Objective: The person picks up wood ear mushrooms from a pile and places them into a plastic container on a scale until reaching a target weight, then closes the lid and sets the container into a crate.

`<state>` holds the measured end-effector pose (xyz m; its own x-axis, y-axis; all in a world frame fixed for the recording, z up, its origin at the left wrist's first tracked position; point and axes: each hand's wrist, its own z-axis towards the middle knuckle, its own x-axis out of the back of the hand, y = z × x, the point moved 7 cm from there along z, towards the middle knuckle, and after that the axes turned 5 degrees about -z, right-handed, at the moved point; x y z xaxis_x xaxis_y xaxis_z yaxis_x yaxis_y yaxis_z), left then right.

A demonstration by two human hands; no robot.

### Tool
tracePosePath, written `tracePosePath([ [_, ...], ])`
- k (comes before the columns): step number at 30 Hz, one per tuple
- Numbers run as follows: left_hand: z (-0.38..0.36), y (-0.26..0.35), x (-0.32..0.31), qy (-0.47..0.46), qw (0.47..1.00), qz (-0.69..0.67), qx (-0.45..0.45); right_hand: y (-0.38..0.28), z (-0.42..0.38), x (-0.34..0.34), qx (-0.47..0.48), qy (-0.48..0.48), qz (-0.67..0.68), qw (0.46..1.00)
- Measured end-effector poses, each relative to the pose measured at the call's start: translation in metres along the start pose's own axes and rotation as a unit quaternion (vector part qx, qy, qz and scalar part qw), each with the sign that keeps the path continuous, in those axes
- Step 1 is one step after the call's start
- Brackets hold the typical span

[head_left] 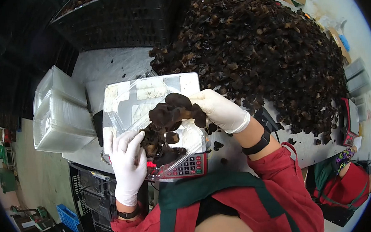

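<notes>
A clear plastic box with dark wood ear mushrooms inside rests on a digital scale in front of me. My left hand, in a white glove, is curled at the box's left side, its thumb and fingers closed around mushrooms there; the fingertips are partly hidden. Above the box, the gloved fingers of my right hand pinch a cluster of wood ear mushrooms. Behind the cluster, a clear lid slants over the scale's pale top.
A large heap of wood ear mushrooms covers the table's back and right. Stacked clear boxes stand at left, with a black crate behind. A co-worker's sleeve shows at far right, by a second scale.
</notes>
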<state>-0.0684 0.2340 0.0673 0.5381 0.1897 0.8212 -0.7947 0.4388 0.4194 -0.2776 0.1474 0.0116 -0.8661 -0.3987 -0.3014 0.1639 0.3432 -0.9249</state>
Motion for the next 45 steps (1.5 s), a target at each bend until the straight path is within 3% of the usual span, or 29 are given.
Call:
tracePosePath([
  [2, 0.001, 0.002, 0.002, 0.0, 1.0, -0.005, -0.014, 0.003, -0.001, 0.011, -0.004, 0.003, -0.029, 1.0],
  [4, 0.003, 0.003, 0.002, -0.002, 1.0, 0.005, -0.014, 0.009, 0.002, 0.017, 0.08, -0.059, -0.191, 0.977],
  [5, 0.005, 0.005, 0.001, -0.003, 1.0, 0.002, -0.025, 0.02, 0.002, 0.02, 0.014, -0.039, -0.021, 0.999],
  [6, 0.007, 0.006, 0.001, 0.0, 1.0, 0.003, -0.031, 0.014, 0.001, 0.021, 0.06, -0.037, -0.128, 0.989],
  [8, 0.01, 0.009, 0.001, 0.004, 0.999, 0.004, -0.04, 0.019, -0.003, 0.021, 0.002, 0.009, 0.038, 0.999],
  [10, 0.014, 0.016, -0.001, -0.031, 0.998, 0.008, -0.048, 0.007, -0.014, 0.019, 0.02, -0.004, 0.019, 1.0],
  [12, 0.02, 0.024, 0.003, 0.011, 0.998, -0.036, -0.056, 0.001, -0.021, 0.014, -0.026, 0.047, 0.002, 0.999],
  [14, 0.023, 0.033, 0.005, 0.03, 0.996, -0.047, -0.074, -0.009, -0.025, 0.004, 0.054, 0.081, -0.15, 0.984],
  [16, 0.02, 0.03, 0.003, 0.026, 0.966, -0.256, 0.035, -0.008, -0.028, -0.014, 0.099, 0.088, -0.164, 0.977],
  [18, 0.022, 0.036, 0.003, 0.02, 0.963, -0.268, 0.033, -0.014, -0.032, -0.023, 0.128, 0.091, -0.213, 0.964],
  [21, 0.023, 0.04, 0.006, 0.023, 0.968, -0.246, 0.054, -0.04, -0.048, -0.036, 0.311, 0.158, -0.392, 0.851],
  [24, 0.017, 0.032, 0.005, 0.047, 0.966, -0.254, 0.032, -0.042, -0.052, -0.04, 0.354, 0.152, -0.396, 0.833],
  [26, 0.009, 0.024, 0.008, 0.065, 0.964, -0.257, -0.031, -0.042, -0.057, -0.044, 0.369, 0.13, -0.384, 0.836],
  [29, 0.006, 0.025, 0.008, 0.085, 0.963, -0.254, -0.031, -0.043, -0.06, -0.043, 0.407, 0.094, -0.342, 0.842],
  [32, -0.001, 0.02, 0.004, 0.095, 0.956, -0.275, -0.036, -0.042, -0.06, -0.04, 0.344, 0.086, -0.3, 0.886],
  [34, -0.006, 0.016, 0.001, 0.104, 0.951, -0.291, -0.03, -0.041, -0.06, -0.038, 0.341, 0.097, -0.305, 0.884],
  [36, -0.007, 0.003, -0.004, 0.133, 0.91, -0.391, 0.029, -0.043, -0.057, -0.032, 0.341, 0.106, -0.313, 0.88],
  [45, -0.01, -0.01, -0.003, 0.184, 0.888, -0.42, 0.03, -0.04, -0.058, -0.038, 0.352, 0.07, -0.343, 0.868],
])
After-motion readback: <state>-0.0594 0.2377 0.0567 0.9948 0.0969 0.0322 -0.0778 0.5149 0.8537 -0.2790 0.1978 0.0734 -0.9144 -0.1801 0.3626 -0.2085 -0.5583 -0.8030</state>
